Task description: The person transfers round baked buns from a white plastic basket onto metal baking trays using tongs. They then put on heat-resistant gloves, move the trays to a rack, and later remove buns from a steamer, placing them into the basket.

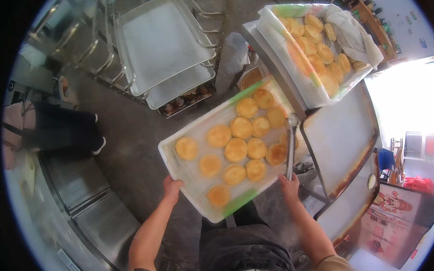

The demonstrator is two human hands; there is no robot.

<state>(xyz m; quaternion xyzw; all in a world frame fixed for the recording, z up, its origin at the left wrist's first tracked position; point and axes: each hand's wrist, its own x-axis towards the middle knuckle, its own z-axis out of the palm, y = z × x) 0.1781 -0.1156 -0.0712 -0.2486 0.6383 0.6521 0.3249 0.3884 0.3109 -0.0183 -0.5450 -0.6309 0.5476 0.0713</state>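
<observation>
A white plastic tray is held in front of my body, tilted across the view. Several round golden pastries lie in it, mostly toward its right half. My left hand grips the tray's near left edge, thumb over the rim. On the near right edge my right hand holds both the rim and a pair of metal tongs, which point away from me over the tray's right end. Printed plastic with green parts lines that end of the tray.
At upper right stands a plastic-lined crate heaped with pastries and a white cloth. Below it are baking sheets with browned rims. A metal rack holds metal trays ahead. Another person stands at left beside steel units.
</observation>
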